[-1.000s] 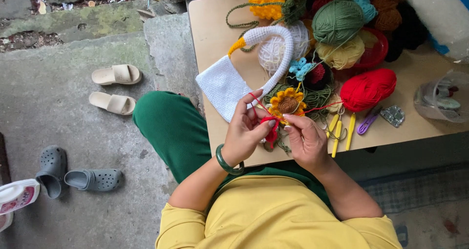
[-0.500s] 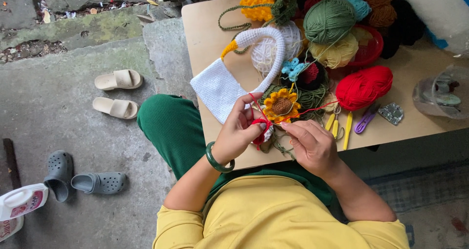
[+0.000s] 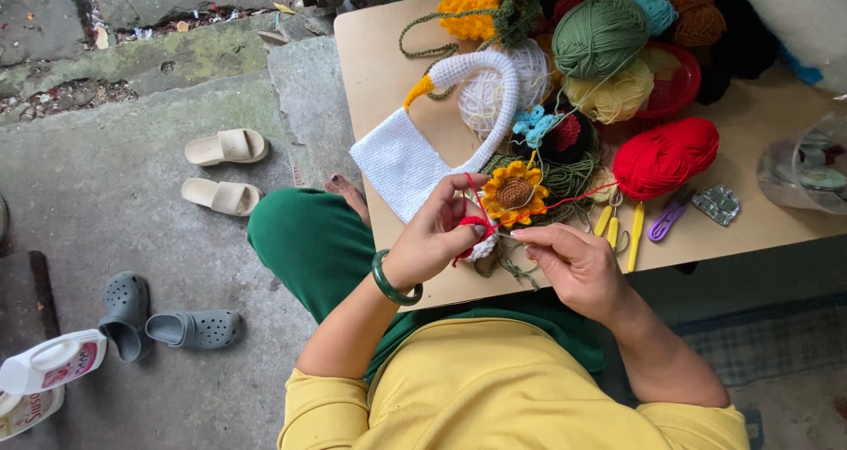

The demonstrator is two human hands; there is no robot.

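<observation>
My left hand (image 3: 438, 232) holds a small red and white crochet piece (image 3: 477, 235) with red yarn looped over its fingers. My right hand (image 3: 572, 260) pinches a thin crochet hook at that piece; the hook itself is barely visible. A red strand runs from the work to a red yarn ball (image 3: 664, 156) on the wooden table (image 3: 379, 71). A crocheted sunflower (image 3: 513, 192) lies just beyond my fingers. A white crocheted swan-shaped bag (image 3: 415, 150) lies to its left.
Green (image 3: 600, 33), cream and other yarn balls crowd the table's far side. Yellow snips (image 3: 618, 225), a purple tool (image 3: 663, 221) and a clear container (image 3: 807, 163) lie right. Beige slippers (image 3: 225, 169), grey clogs (image 3: 159, 319) and a white bottle (image 3: 48, 366) rest on the concrete floor.
Both hands stay together on the small red and white piece with slight finger movement. The view shifted a little downward and left.
</observation>
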